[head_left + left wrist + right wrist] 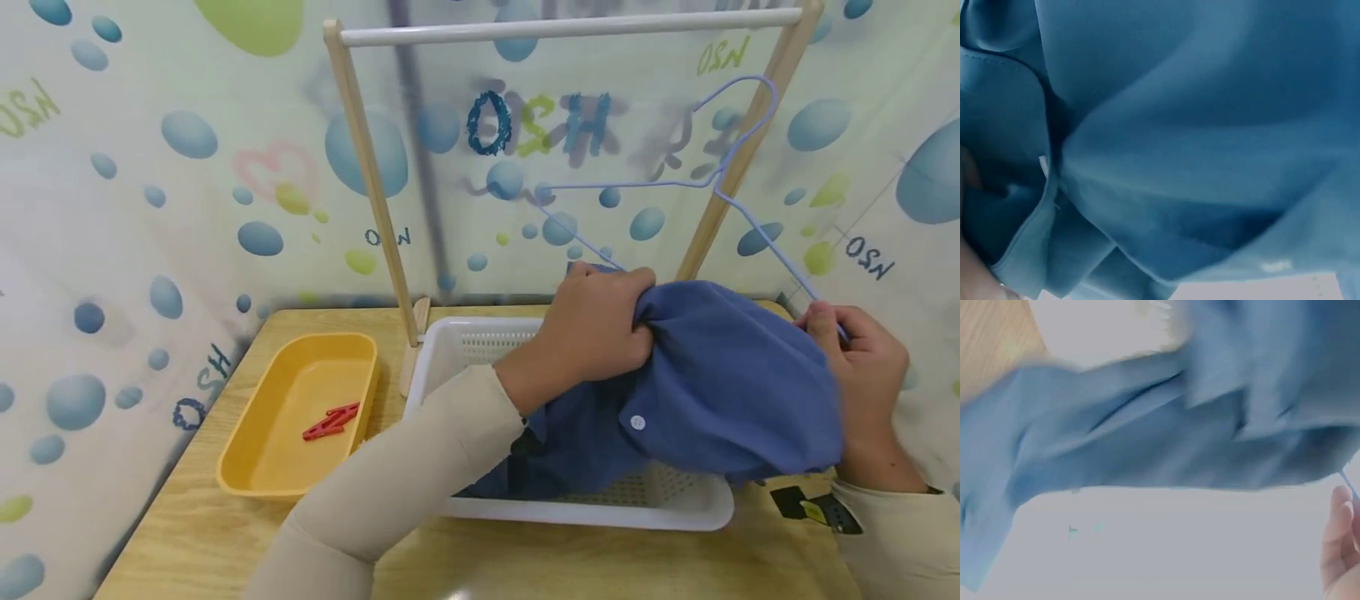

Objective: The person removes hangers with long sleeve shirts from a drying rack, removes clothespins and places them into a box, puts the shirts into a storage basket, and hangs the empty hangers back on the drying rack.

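A blue buttoned garment, apparently a shirt [735, 375], hangs bunched between both hands, its lower folds down in the white basket [585, 512]. My left hand [600, 325] grips the cloth near the hanger's lower bar. My right hand [862, 375] pinches the right end of a light purple hanger [720, 173], whose hook points up and whose left end is bare. The shirt covers part of the hanger. Blue cloth [1210, 156] fills most of the left wrist view. In the right wrist view, my right hand [1344, 550] shows at the lower right edge.
Behind the basket stands a wooden rack with a white rod [570, 27]. To the left, a yellow tray [262, 450] holds red clothespins [330, 422] on the wooden table [172, 533]. A patterned curtain [135, 250] surrounds the table's back and sides.
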Tool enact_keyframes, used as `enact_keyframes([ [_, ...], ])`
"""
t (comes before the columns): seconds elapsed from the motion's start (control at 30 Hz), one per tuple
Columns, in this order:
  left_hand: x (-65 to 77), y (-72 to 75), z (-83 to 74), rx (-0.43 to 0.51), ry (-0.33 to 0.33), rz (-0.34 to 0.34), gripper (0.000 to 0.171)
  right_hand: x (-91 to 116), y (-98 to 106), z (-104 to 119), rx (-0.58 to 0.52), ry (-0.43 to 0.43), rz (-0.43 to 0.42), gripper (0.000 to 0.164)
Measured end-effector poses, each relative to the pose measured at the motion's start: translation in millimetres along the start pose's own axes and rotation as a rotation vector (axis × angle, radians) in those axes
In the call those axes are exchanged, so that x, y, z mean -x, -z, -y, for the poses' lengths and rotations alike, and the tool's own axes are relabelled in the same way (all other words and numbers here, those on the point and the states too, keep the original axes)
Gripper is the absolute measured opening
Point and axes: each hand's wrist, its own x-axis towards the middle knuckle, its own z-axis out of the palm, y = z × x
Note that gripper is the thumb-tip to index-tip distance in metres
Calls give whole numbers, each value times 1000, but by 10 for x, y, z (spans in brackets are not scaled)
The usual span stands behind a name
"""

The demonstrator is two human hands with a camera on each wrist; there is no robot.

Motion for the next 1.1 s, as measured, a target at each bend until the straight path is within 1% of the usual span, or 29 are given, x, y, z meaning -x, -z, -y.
enact_keyframes([
  [0.03,25,53,53,47,9,-29,10,5,-16,9,8,8,-7,24],
  [0.13,100,199,209,208,51,-111,12,16,-59,32,11,-7,-11,24],
  [0.23,175,324,358,341,108,-194,15,25,-91,51,-20,-43,25,22],
  [0.37,278,446,528,436,152,-347,14,30,-120,56,-66,-51,57,21],
  [0.47,344,487,614,463,163,-417,11,42,-125,54,-80,-54,61,22],
  [0.53,383,499,660,468,164,-436,9,50,-126,57,-82,-57,61,22],
  [0.67,467,517,753,447,177,-463,7,61,-130,67,-80,-50,65,22],
  [0.77,530,534,823,444,200,-484,9,66,-133,69,-80,-47,63,23],
  [0.87,596,559,889,456,240,-491,10,75,-133,61,-82,-59,63,22],
  [0.97,663,573,949,491,286,-478,11,81,-133,53,-90,-86,68,22],
  [1.1,751,593,992,584,322,-427,14,91,-135,55,-99,-107,71,23],
])
